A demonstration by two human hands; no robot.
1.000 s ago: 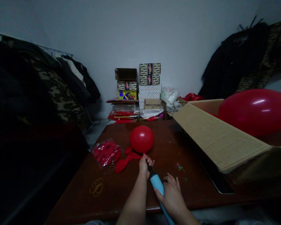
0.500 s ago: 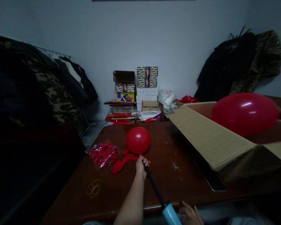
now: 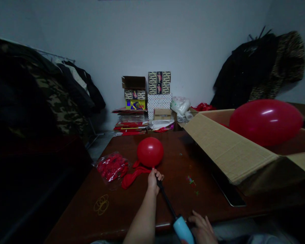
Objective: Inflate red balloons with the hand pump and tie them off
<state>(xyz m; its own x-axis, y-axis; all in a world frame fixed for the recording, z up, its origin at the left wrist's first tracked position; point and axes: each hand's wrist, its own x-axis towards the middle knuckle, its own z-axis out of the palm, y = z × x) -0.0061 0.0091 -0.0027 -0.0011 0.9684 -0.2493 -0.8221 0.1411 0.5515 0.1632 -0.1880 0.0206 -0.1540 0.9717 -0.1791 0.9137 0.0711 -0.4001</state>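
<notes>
My left hand [image 3: 155, 179] is closed round the neck of a partly inflated red balloon [image 3: 150, 152] and the tip of a hand pump. The pump's black shaft [image 3: 169, 203] runs down to its light-blue barrel [image 3: 183, 231]. At the bottom edge, my right hand [image 3: 202, 228] holds the barrel loosely, its fingers along the right side and a thumb tip just showing. Limp red balloons [image 3: 132, 177] lie left of my left hand. Beyond them is a clear bag of red balloons [image 3: 112, 166].
Yellow rubber bands [image 3: 101, 204] lie front left on the brown table [image 3: 127, 206]. Small coloured bits [image 3: 191, 181] are right of the pump. A phone [image 3: 231, 195] rests beside an open cardboard box [image 3: 228, 149] holding a large red balloon [image 3: 265, 122]. Stacked boxes [image 3: 159, 101] stand behind.
My right hand and the blue barrel have moved up and left, and less of the black shaft shows. My left hand and the balloon stay nearly in place.
</notes>
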